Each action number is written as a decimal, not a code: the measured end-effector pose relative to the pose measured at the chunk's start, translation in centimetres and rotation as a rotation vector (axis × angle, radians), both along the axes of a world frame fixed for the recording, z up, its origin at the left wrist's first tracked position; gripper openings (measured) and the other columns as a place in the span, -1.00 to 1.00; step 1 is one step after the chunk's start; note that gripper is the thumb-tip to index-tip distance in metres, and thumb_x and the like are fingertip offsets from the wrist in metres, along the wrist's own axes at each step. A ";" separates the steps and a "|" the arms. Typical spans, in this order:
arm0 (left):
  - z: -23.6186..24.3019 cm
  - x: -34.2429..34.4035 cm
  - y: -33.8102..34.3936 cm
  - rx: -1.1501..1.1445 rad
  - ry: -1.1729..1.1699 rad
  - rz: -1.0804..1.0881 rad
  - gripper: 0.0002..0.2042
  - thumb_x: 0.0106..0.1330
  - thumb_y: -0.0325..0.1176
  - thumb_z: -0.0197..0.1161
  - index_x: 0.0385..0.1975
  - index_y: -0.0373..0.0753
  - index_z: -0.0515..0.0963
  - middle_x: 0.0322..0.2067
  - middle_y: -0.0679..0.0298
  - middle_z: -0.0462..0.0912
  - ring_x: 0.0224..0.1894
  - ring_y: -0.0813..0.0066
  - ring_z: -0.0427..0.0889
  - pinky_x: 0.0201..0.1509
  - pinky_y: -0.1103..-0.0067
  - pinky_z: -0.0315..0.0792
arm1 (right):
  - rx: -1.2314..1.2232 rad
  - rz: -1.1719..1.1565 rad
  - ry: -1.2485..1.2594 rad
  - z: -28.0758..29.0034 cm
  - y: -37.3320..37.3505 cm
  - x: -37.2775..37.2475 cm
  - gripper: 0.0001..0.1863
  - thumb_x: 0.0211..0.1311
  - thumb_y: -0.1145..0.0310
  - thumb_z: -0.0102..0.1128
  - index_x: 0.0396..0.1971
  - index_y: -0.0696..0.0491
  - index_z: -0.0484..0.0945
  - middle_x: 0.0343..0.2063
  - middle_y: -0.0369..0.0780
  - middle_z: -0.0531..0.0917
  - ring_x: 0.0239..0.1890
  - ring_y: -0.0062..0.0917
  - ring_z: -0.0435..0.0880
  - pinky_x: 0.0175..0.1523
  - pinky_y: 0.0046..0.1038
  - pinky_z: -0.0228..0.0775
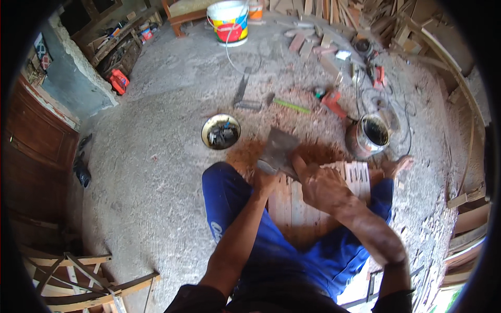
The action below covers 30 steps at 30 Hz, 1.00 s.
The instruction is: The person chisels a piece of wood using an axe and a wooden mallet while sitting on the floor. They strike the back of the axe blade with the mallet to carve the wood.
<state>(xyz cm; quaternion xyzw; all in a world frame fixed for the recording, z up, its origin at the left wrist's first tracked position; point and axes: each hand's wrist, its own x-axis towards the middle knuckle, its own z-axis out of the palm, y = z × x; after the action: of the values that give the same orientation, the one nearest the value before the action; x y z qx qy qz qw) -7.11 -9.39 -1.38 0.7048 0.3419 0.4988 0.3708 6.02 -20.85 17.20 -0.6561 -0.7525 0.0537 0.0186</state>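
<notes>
Sitting on a dusty concrete floor [156,104], the person rests a slatted wooden panel [297,203] across blue-trousered legs. Both hands meet on a grey trowel-like metal blade [279,148] at the panel's far edge, toward 12 o'clock. Left hand [265,180] is clamped on the blade's near corner. Right hand [318,188] lies over the panel with fingers pressed along the blade's right edge; whether those fingers curl fully shut cannot be told.

Red-brown sawdust rings the blade's far edge. At 11 o'clock from the blade, well apart, sits a round tin of small dark parts [221,131]. At 2 o'clock, near the panel's right corner, stands an open can with dark contents [371,133]. Further out at 1 o'clock lie a green strip [291,106], a red tool [331,100] and loose cables. A white bucket [228,22] stands far off at 12 o'clock.

Open floor spreads widely toward 9 and 10 o'clock; timber offcuts crowd the 1 to 4 o'clock rim.
</notes>
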 end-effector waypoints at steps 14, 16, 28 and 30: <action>5.5 -0.9 1.3 -0.292 -0.471 -0.042 -0.79 0.15 -0.68 0.34 -0.40 -0.24 0.45 -0.51 0.34 0.52 -0.56 0.64 0.50 -0.54 0.65 0.38 | -0.069 -0.365 0.749 2.1 -4.7 1.7 -0.38 0.15 0.42 0.25 0.25 0.12 0.32 -0.47 0.10 0.67 -0.30 0.01 0.74 -0.19 -0.13 0.52; 5.6 -0.8 1.3 -0.349 -0.507 -0.063 -0.81 0.14 -0.63 0.38 -0.43 -0.23 0.48 -0.51 0.40 0.53 -0.53 0.69 0.50 -0.50 0.65 0.39 | -0.114 -0.387 0.754 2.3 -4.6 1.5 -0.38 0.16 0.42 0.26 0.25 0.11 0.32 -0.45 0.10 0.67 -0.30 0.00 0.74 -0.19 -0.14 0.52; 4.2 0.7 1.9 -0.331 -0.416 -0.075 -0.84 0.14 -0.53 0.43 -0.40 -0.22 0.53 -0.45 0.38 0.62 -0.45 0.67 0.60 -0.42 0.64 0.48 | -0.126 -0.365 0.743 0.8 -3.5 1.2 -0.38 0.13 0.40 0.31 0.23 0.08 0.35 -0.53 -0.06 0.61 -0.48 -0.25 0.65 -0.27 -0.24 0.46; 3.5 0.8 1.6 -0.325 -0.367 -0.101 -0.80 0.11 -0.51 0.45 -0.33 -0.24 0.56 -0.41 0.36 0.65 -0.41 0.65 0.61 -0.37 0.61 0.51 | -0.139 -0.360 0.714 1.4 -2.8 0.9 -0.38 0.12 0.41 0.30 0.22 0.08 0.34 -0.49 0.00 0.64 -0.44 -0.14 0.70 -0.25 -0.19 0.48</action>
<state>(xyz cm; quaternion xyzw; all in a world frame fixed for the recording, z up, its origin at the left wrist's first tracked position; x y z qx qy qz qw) -6.34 -7.82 2.10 0.5495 0.3089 0.5378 0.5599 6.91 -23.61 18.57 -0.7171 -0.5666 0.3248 0.2432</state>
